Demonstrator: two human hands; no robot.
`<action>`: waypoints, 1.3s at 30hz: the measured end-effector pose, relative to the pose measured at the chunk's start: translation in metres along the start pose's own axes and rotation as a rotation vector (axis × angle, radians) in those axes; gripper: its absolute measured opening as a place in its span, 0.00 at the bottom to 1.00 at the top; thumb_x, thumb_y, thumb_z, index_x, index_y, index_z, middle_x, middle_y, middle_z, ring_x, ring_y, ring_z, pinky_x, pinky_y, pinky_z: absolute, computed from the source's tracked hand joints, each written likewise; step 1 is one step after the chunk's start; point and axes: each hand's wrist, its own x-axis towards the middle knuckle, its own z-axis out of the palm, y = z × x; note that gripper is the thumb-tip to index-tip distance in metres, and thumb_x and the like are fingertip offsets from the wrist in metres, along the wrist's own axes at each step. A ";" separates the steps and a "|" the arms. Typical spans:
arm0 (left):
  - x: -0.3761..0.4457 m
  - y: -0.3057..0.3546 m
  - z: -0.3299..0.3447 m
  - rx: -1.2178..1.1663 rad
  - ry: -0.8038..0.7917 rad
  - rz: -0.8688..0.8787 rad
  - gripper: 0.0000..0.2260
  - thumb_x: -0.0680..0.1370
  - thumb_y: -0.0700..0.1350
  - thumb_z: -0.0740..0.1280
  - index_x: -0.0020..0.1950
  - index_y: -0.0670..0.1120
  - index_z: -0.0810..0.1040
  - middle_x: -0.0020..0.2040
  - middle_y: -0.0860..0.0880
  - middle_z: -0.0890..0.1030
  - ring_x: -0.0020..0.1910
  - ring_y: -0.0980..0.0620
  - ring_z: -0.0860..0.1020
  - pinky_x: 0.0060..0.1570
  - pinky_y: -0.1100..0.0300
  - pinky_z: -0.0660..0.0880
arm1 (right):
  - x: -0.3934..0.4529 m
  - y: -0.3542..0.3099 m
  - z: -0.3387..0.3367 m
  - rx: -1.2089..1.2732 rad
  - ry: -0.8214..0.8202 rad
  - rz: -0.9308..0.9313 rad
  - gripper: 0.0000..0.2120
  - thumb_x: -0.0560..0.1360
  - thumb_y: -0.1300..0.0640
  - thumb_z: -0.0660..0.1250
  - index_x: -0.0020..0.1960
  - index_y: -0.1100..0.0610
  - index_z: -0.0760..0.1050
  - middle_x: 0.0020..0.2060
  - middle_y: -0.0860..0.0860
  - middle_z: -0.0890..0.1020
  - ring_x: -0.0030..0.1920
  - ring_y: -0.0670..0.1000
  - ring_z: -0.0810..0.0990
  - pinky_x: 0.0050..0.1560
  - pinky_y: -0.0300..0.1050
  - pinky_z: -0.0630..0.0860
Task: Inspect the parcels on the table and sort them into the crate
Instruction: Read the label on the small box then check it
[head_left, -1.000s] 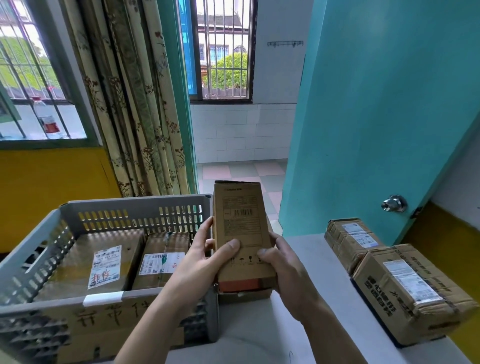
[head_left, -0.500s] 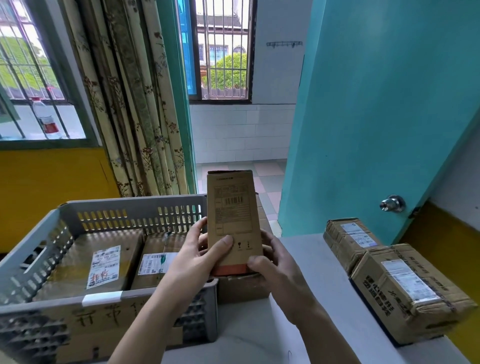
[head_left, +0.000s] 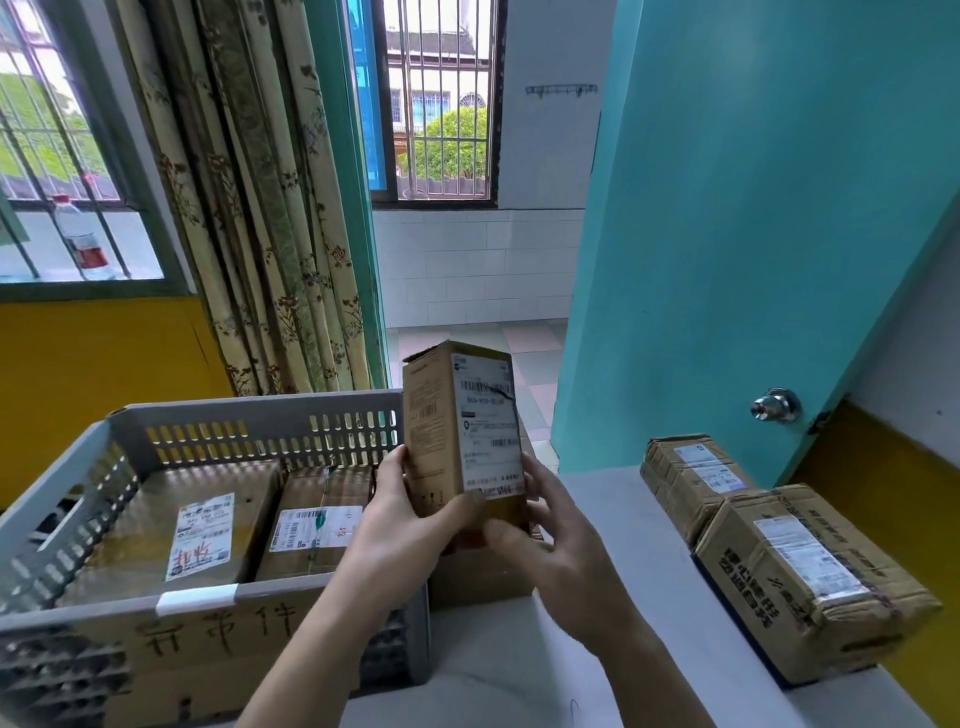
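A tall narrow cardboard parcel (head_left: 460, 426) stands upright in the air at the centre, its white shipping label facing me. My left hand (head_left: 410, 514) grips its lower left side with the thumb across the front. My right hand (head_left: 556, 535) holds its lower right side from below. The grey plastic crate (head_left: 249, 421) sits on the left of the white table (head_left: 519, 670) and holds two labelled brown parcels (head_left: 187, 525) (head_left: 317, 525). Another brown box (head_left: 483, 577) sits on the table under my hands, mostly hidden.
Two taped cardboard parcels lie at the table's right edge, a smaller one (head_left: 691, 478) behind a larger one (head_left: 810, 577). A teal door (head_left: 753, 218) with a metal knob (head_left: 775, 405) stands right behind them. Curtains and a barred window are at the left.
The held parcel has been lifted higher and turned, so the side with the white shipping label now faces me instead of the plain printed face.
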 end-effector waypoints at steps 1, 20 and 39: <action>0.001 -0.002 -0.001 -0.043 -0.016 -0.019 0.34 0.75 0.52 0.76 0.77 0.56 0.63 0.57 0.59 0.81 0.55 0.57 0.82 0.48 0.63 0.79 | 0.000 0.001 -0.004 0.069 0.019 0.016 0.25 0.73 0.47 0.71 0.67 0.35 0.69 0.57 0.32 0.80 0.59 0.39 0.80 0.52 0.36 0.80; 0.005 -0.003 0.005 -0.482 -0.138 -0.202 0.30 0.72 0.63 0.70 0.70 0.51 0.73 0.59 0.40 0.85 0.52 0.37 0.86 0.49 0.37 0.83 | -0.001 0.006 -0.003 0.140 -0.006 -0.108 0.29 0.77 0.41 0.65 0.76 0.39 0.62 0.66 0.36 0.77 0.67 0.45 0.77 0.58 0.44 0.81; 0.000 -0.008 0.006 0.042 -0.006 0.139 0.23 0.75 0.63 0.65 0.64 0.50 0.77 0.54 0.56 0.85 0.49 0.67 0.82 0.43 0.72 0.77 | 0.007 0.007 -0.002 -0.186 0.178 -0.089 0.25 0.78 0.43 0.60 0.74 0.43 0.69 0.59 0.38 0.81 0.58 0.35 0.79 0.52 0.31 0.79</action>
